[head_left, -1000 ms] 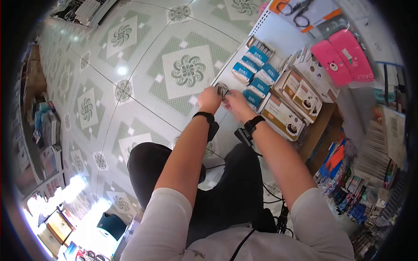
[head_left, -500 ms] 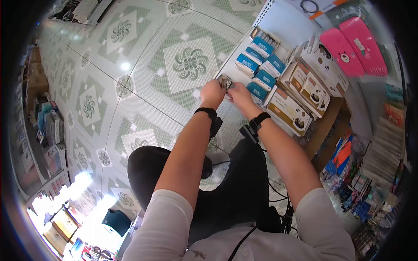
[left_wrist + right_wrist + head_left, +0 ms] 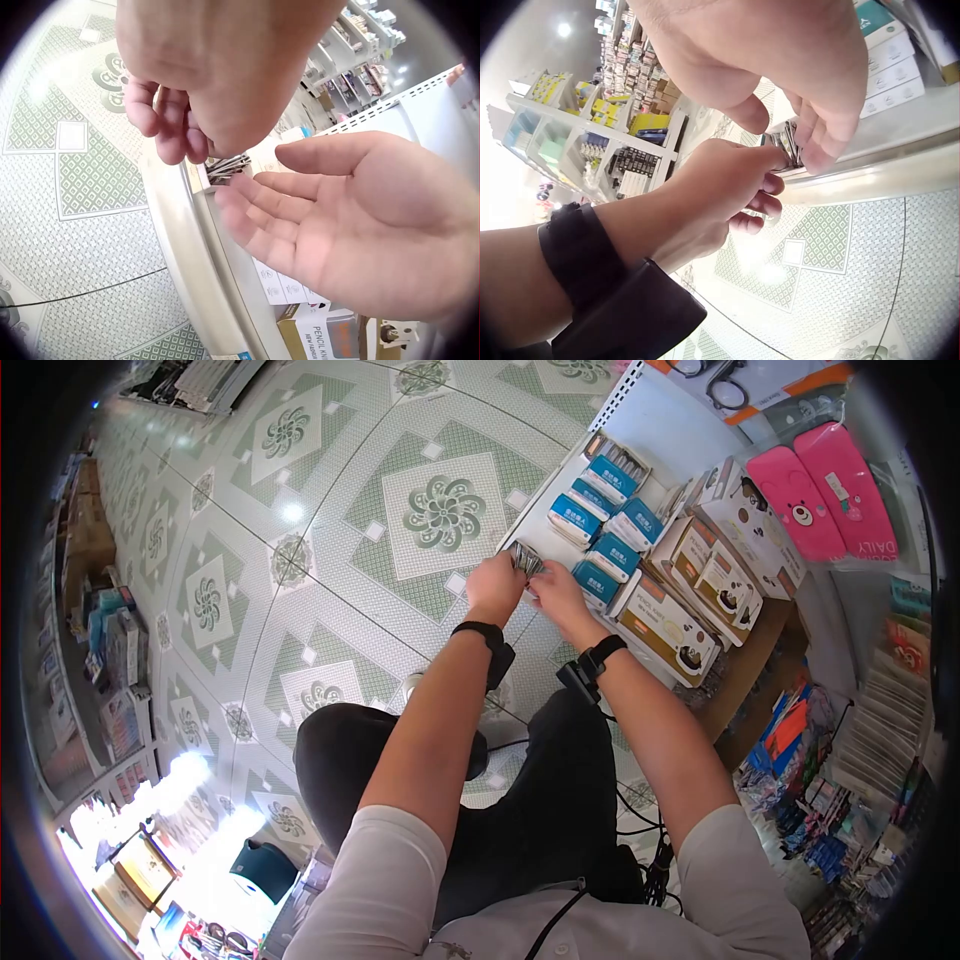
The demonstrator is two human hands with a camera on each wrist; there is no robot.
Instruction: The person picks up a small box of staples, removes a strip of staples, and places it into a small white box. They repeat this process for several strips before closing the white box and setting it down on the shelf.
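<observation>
A small open box (image 3: pixel 199 178) stands at the front corner of a white shelf, holding several slim dark and silvery sticks (image 3: pixel 227 169) whose kind I cannot tell. My left hand (image 3: pixel 495 588) is at the box from the floor side, thumb over the sticks and fingers curled past the shelf lip. In the right wrist view the left hand (image 3: pixel 731 174) hides part of the box. My right hand (image 3: pixel 555 595) reaches in from the other side. In the left wrist view the right hand (image 3: pixel 352 217) has its palm turned up and relaxed fingers, their tips right by the sticks.
Teal-and-white boxes (image 3: pixel 612 555) stand in rows behind the small box. Larger white and gold boxes marked "PENCIL KNIFE" (image 3: pixel 668 632) sit to the right. Pink pouches (image 3: pixel 820 495) hang above. The shelf's front lip (image 3: pixel 180 225) borders the patterned tile floor (image 3: pixel 445 510).
The head view has shifted slightly. My right hand has drawn its fingertips a little back from the sticks; my left hand stays at the small box.
</observation>
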